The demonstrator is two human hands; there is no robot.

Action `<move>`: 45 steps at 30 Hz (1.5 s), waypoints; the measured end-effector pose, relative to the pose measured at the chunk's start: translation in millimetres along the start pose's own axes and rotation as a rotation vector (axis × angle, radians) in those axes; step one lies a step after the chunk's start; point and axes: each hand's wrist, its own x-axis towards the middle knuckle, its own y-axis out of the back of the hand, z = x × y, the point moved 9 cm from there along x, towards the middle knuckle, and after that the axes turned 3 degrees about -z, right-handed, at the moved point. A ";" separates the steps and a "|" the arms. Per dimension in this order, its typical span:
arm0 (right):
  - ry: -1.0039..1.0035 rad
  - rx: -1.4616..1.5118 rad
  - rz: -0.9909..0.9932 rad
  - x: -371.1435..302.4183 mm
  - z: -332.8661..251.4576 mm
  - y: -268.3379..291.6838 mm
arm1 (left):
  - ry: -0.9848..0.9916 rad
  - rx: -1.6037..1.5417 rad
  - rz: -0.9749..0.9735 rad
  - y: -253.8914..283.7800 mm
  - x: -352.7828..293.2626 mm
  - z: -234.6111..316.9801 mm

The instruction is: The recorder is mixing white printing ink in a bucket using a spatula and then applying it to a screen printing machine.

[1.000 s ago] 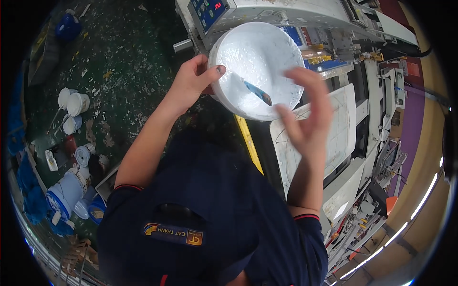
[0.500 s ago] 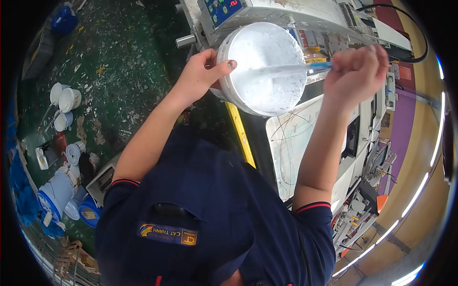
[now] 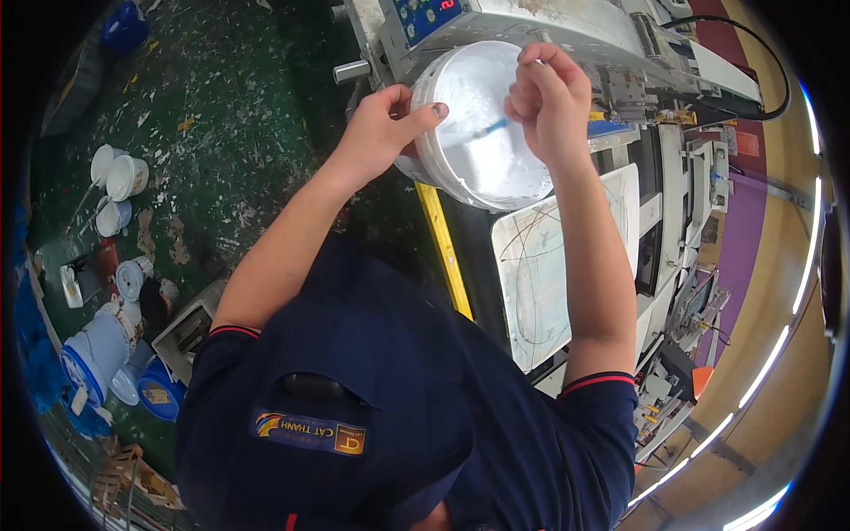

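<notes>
A white plastic bucket (image 3: pixel 427 133) holds thick white paint or paste (image 3: pixel 474 84), which also coats its inner wall. At the bucket's left rim, my left hand (image 3: pixel 376 133) is closed on the edge, thumb over the top and fingers outside. My right hand (image 3: pixel 553 102) is above the bucket's right side, its fingers curled round a slim stirring tool with a blue part (image 3: pixel 491 128). The tool slants down to the left into the bucket. Its lower end is coated white and hard to tell from the contents.
A machine with a control panel (image 3: pixel 429 18) stands just beyond the bucket. Right of me lies a pale flat panel (image 3: pixel 536 274), with a yellow bar (image 3: pixel 445 252) beside it. Several paint-stained pails (image 3: pixel 128 177) and blue-lidded buckets (image 3: pixel 84 372) stand on the green floor (image 3: pixel 230 106) at left.
My right hand has moved left, from beyond the bucket's right rim to over its opening, bringing the stirring tool along. My left hand keeps its hold on the rim.
</notes>
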 end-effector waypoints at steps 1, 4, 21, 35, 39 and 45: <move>-0.079 0.005 -0.025 0.7 -4.5 5.5 | -0.024 0.008 0.018 1.9 1.1 -0.1; 0.097 -0.390 0.114 8.1 -68.1 6.5 | -0.035 0.019 0.042 3.3 1.7 -2.9; 0.015 -0.221 -0.020 -0.3 -5.9 13.0 | -0.082 0.042 0.045 0.3 -2.1 2.7; 0.289 -0.243 0.194 7.6 -84.0 35.1 | -0.088 0.062 0.042 -0.8 1.0 -2.5; 0.410 -0.032 0.143 -7.5 -75.6 25.5 | -0.109 0.050 0.082 8.2 -1.4 -3.3; 0.381 -0.620 0.227 -20.7 -79.8 -10.7 | -0.067 0.049 0.073 4.7 -2.4 -2.1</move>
